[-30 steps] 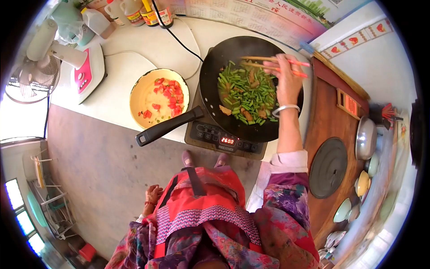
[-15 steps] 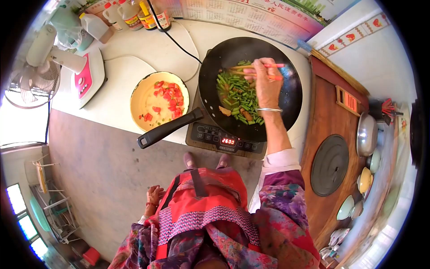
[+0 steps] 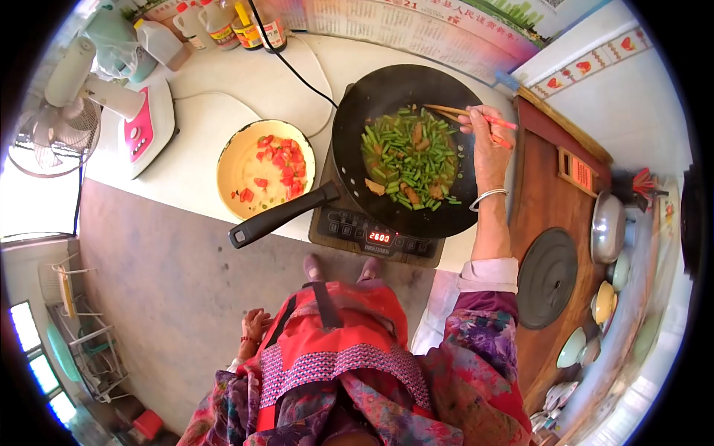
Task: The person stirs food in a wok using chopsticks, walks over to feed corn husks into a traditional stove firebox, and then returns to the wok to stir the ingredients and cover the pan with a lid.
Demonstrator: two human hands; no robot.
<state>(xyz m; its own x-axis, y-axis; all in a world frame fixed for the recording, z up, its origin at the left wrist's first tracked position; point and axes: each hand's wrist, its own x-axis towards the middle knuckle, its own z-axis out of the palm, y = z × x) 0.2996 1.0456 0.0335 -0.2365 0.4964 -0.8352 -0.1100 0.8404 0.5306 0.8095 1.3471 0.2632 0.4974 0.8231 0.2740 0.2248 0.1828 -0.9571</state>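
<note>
While the cut green vegetable pieces [image 3: 409, 152] lie with brown bits in the black pan [image 3: 424, 87], I watch, through the head camera, my right hand [image 3: 487, 149] gripping two chopsticks [image 3: 446, 110], whose tips are over the pan. It stands on the lit cooker [image 3: 349, 229]. On the white tabletop [image 3: 193, 141], leftward, a yellow bowl [image 3: 242, 160] contains red pieces [image 3: 281, 160]. My left hand [image 3: 256, 325] hangs loosely open beside the red apron [image 3: 312, 346].
</note>
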